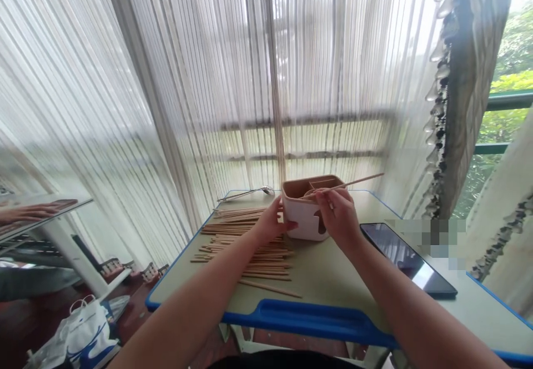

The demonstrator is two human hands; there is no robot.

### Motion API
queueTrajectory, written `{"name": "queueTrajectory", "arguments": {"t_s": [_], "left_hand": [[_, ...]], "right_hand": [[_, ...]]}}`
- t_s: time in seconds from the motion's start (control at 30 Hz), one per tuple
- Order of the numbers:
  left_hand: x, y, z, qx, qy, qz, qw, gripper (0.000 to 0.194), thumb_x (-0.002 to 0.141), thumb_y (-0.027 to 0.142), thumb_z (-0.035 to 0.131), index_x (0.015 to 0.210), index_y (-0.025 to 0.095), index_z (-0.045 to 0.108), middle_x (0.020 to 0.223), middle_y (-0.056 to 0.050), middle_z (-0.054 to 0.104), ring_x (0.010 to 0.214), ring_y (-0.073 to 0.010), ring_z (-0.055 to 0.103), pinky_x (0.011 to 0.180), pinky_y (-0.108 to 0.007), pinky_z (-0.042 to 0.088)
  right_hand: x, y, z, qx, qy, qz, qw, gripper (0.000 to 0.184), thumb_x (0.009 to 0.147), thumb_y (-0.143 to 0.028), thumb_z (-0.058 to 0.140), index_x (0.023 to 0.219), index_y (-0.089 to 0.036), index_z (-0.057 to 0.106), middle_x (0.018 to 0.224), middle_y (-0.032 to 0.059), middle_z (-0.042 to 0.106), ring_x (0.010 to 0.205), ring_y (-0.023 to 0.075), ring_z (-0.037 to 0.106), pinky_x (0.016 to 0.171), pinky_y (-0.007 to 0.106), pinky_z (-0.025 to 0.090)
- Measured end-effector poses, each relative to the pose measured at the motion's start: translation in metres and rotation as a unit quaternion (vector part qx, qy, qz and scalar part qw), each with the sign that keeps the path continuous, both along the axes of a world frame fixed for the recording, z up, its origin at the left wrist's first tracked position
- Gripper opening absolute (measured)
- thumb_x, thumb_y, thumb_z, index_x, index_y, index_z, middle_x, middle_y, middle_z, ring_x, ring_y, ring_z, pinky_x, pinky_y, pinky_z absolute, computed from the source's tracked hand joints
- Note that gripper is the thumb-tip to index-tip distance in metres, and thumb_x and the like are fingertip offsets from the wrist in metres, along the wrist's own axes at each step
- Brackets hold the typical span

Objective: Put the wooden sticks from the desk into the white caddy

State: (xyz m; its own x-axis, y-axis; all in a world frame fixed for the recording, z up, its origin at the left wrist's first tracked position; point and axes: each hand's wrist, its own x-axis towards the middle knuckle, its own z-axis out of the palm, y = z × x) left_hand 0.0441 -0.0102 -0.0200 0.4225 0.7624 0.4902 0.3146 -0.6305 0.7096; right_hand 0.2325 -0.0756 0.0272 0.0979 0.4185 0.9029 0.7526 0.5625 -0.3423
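Observation:
A white box with a brown rim (302, 222), a divider inside and a cut-out in its front, stands on the desk. My left hand (272, 222) is closed on its left side. My right hand (339, 213) pinches a wooden chopstick (368, 178) above the box's front right rim. The stick slants, its far end pointing up to the right and its other end over the opening. Left of the box lie several rows of wooden chopsticks (229, 229), partly hidden under my left forearm. One single chopstick (270, 288) lies nearer the front edge.
A metal spoon (266, 190) lies at the desk's back left. A dark tablet (408, 258) lies to the right. The desk (325, 280) has a blue edge. At far left, another person's hand (33, 212) rests over a white table. Bags (89, 330) stand on the floor. Curtains hang behind.

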Motion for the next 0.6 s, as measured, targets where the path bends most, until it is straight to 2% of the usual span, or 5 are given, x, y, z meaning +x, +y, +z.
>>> {"name": "queueTrajectory", "arguments": {"t_s": [0.1,0.17,0.37,0.6], "left_hand": [[0.002,-0.003,0.000,-0.032,-0.011,-0.017,0.999,0.067,0.061,0.029,0.073,0.119,0.024,0.042,0.109,-0.008,0.059,0.096,-0.0187,0.056,0.073,-0.030,0.048],[0.001,-0.006,0.002,-0.040,-0.016,-0.018,0.999,0.064,0.061,0.028,0.073,0.117,0.023,0.044,0.110,-0.008,0.058,0.096,-0.0187,0.055,0.072,-0.029,0.047],[0.000,-0.006,0.004,-0.075,-0.021,-0.040,0.996,0.071,0.060,0.032,0.074,0.122,0.023,0.041,0.114,-0.009,0.056,0.100,-0.0208,0.054,0.070,-0.028,0.047],[0.000,-0.005,0.008,-0.082,-0.009,-0.065,0.994,0.073,0.060,0.032,0.074,0.124,0.023,0.040,0.117,-0.011,0.054,0.103,-0.0237,0.052,0.074,-0.032,0.046]], "right_hand": [[-0.006,-0.002,0.002,-0.005,-0.023,-0.039,0.999,0.019,0.085,-0.031,0.047,0.082,-0.023,0.064,0.086,0.0020,0.066,0.090,0.0198,0.051,0.085,0.039,0.034],[-0.010,-0.003,0.005,-0.009,-0.025,-0.051,0.998,0.022,0.086,-0.032,0.045,0.081,-0.022,0.063,0.086,0.0028,0.066,0.091,0.0204,0.049,0.085,0.039,0.033],[-0.012,-0.007,0.010,-0.071,-0.050,-0.068,0.994,0.031,0.089,-0.035,0.035,0.091,-0.021,0.063,0.098,0.0047,0.063,0.100,0.0216,0.046,0.088,0.039,0.028],[-0.005,-0.005,0.008,-0.058,-0.006,-0.090,0.994,0.033,0.091,-0.038,0.028,0.098,-0.023,0.056,0.101,0.0043,0.061,0.104,0.0225,0.042,0.088,0.038,0.028]]}}
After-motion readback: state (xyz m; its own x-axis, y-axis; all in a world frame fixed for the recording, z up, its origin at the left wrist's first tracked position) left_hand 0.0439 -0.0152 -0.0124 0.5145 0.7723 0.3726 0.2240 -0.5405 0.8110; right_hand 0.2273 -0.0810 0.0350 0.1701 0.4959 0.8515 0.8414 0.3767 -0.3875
